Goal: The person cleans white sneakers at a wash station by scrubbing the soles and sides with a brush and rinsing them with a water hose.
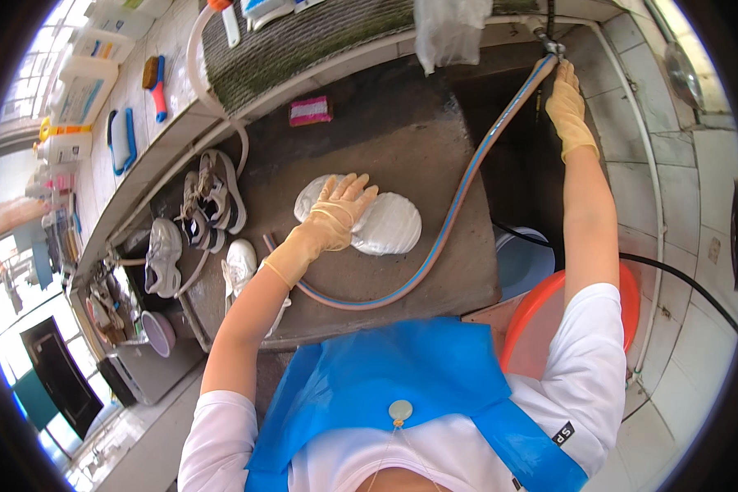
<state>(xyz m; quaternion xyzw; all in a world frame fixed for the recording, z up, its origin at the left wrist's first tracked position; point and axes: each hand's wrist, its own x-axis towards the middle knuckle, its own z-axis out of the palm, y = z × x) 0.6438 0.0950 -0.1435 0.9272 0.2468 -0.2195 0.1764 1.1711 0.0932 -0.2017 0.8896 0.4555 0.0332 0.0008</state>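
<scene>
My left hand (336, 215), in a thin yellowish glove, rests with spread fingers on a glossy white rounded thing (392, 225). It has two wide lobes, and its kind is not clear. It lies on the dark, wet stone slab. My right hand (567, 107), gloved alike, reaches to the metal tap (553, 49) in the far right corner. Its fingers are stretched out against or right beside the tap; the exact contact is hard to see. From the tap an orange hose (459, 197) with a blue stripe curves over the slab and passes near my left wrist.
Grey-and-white sneakers (213, 197) and other white shoes (164, 256) stand at left. A pink scrubbing pad (311, 111) lies on the slab's far part. Brushes (156, 88) and bottles (82, 90) line the left ledge. A red basin (541, 312) and blue bucket (523, 261) stand at right.
</scene>
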